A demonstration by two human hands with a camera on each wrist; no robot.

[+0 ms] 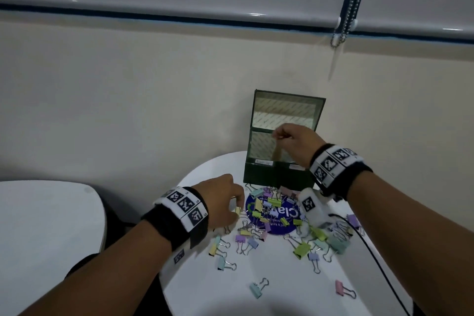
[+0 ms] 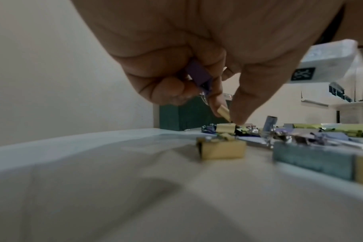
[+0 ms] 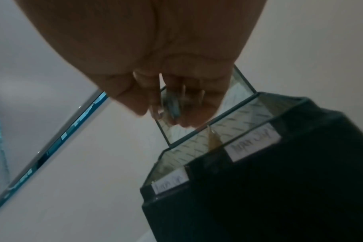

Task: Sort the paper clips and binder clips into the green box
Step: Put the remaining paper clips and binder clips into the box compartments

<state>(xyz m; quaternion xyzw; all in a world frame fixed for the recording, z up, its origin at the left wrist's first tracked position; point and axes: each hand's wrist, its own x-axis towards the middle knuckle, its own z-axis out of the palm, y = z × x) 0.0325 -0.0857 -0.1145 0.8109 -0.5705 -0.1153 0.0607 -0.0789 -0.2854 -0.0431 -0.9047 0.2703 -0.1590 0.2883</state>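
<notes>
The dark green box (image 1: 279, 174) stands open at the back of the round white table (image 1: 256, 300), lid up against the wall, with two labelled compartments (image 3: 253, 140). My right hand (image 1: 280, 134) hovers over the box, fingers curled round a bluish binder clip (image 3: 173, 104). My left hand (image 1: 237, 206) is low at the left edge of the clip pile (image 1: 272, 215). It pinches a yellow binder clip (image 2: 224, 113) between thumb and forefinger and keeps a purple clip (image 2: 199, 75) tucked in the palm. Several pastel binder clips lie scattered over the table.
A blue round disc (image 1: 282, 228) with white lettering lies under the pile. A black cable (image 1: 379, 259) runs along the table's right side. A second white surface (image 1: 46, 226) sits to the left, past a dark gap. The wall is directly behind the box.
</notes>
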